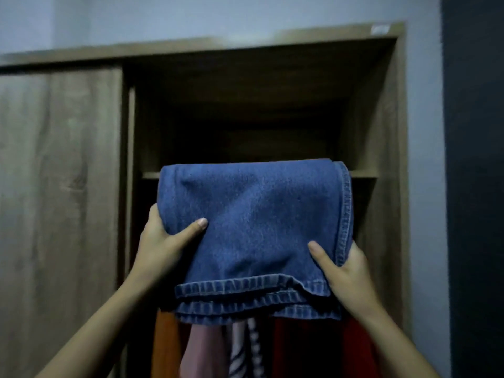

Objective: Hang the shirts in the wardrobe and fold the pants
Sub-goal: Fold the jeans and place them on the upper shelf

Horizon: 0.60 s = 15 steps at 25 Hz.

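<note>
A folded pair of blue denim pants [256, 230] is held up in front of the open brown wardrobe [387, 126]. My left hand [163, 241] grips its left side, thumb on top. My right hand [343, 271] grips its lower right corner, thumb lying on the cloth. The far edge of the pants is level with the wardrobe's upper shelf [364, 174]; whether it touches the shelf I cannot tell. Below the pants hang several shirts [245, 350], orange, pinkish, striped and red, their tops hidden by the denim.
A wooden sliding door [60, 186] covers the wardrobe's left half. The compartment above the shelf is dark. A pale wall [425, 186] stands to the right, and past it a dark panel [474, 186].
</note>
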Available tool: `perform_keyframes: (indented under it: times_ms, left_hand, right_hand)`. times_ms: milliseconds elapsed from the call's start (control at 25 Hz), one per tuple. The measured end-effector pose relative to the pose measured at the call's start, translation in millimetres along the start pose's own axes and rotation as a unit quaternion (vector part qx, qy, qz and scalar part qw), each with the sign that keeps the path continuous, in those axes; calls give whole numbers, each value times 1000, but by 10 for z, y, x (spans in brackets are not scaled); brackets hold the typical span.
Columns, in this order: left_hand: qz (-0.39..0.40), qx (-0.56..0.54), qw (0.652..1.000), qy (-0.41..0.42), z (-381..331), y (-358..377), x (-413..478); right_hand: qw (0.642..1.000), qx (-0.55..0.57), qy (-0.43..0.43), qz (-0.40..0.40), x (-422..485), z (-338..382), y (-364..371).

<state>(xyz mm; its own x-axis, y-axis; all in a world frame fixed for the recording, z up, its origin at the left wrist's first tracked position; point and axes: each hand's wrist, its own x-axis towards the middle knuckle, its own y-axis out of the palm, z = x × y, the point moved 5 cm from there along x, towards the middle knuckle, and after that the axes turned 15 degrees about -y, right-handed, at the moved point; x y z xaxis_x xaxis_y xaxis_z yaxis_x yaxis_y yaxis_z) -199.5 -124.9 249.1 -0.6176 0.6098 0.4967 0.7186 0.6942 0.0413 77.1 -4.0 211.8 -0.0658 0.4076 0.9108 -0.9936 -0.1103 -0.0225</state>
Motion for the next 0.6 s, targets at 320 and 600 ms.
perform_keyframes:
  times_ms: [320, 600]
  left_hand:
    - [-21, 45, 997, 64, -1000, 952, 1307]
    - [16, 415, 909, -34, -881, 1557, 2364]
  right_hand:
    - [988, -132, -80, -27, 1702, -172, -505]
    - [916, -362, 98, 138, 2583, -579, -417]
